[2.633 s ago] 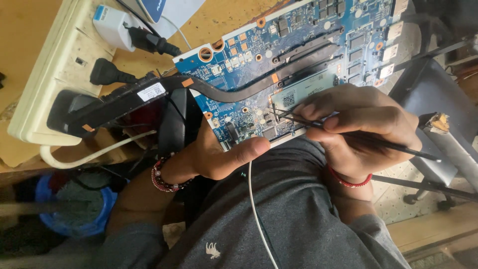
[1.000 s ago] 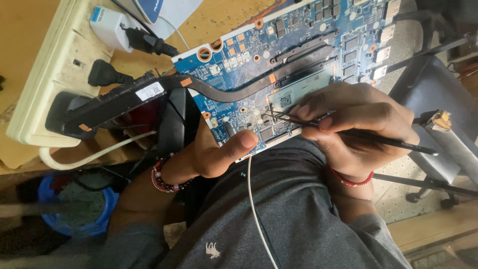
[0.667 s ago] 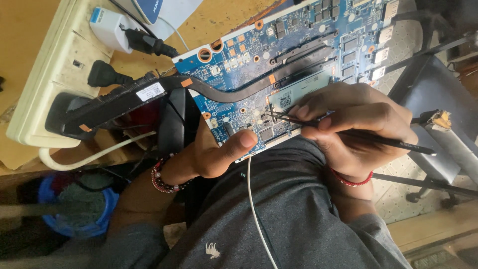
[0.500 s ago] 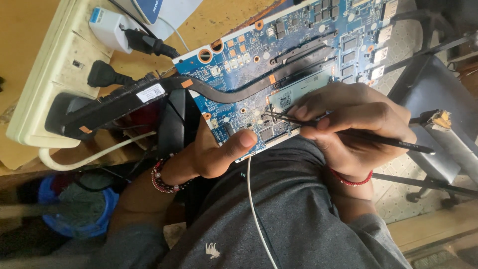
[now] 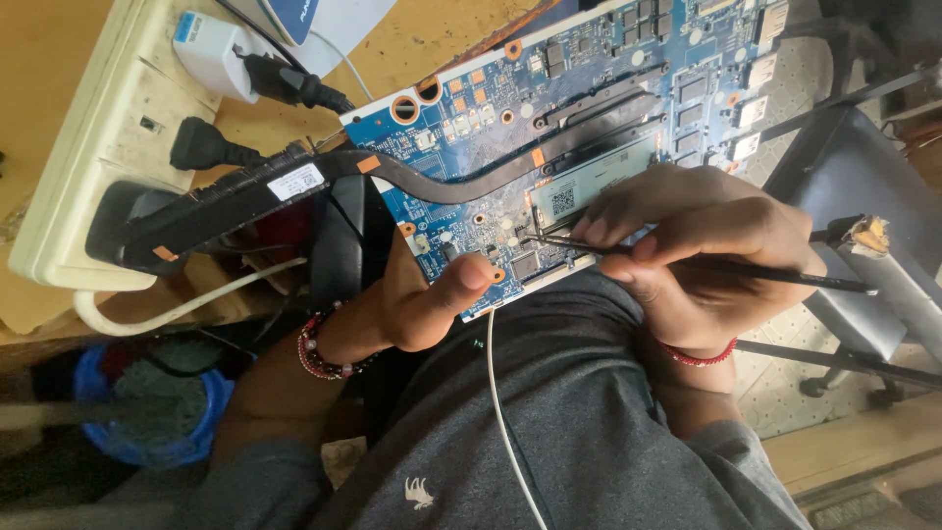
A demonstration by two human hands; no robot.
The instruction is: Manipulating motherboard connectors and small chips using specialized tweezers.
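Plugs (image 5: 211,147) crowd the cream power strip (image 5: 88,167) at far left, so brace the blue laptop motherboard (image 5: 589,108) on your lap with your left hand (image 5: 417,304) gripping its edge, while your right hand (image 5: 706,255) pinches the thin black probe (image 5: 775,275), tip steady.

heat-pipe label (image 5: 297,181): small white rectangle with dark print and a square code, stuck on the black cooler bar left of my blue board.
module label (image 5: 562,199): pale sticker with a black square code, on the greenish card just above my right fingers (image 5: 599,224).
charger label (image 5: 186,26): little blue patch on the white plug block, top left.
blue-white package (image 5: 314,15): top edge, dark blue panel on white, mostly cut off.
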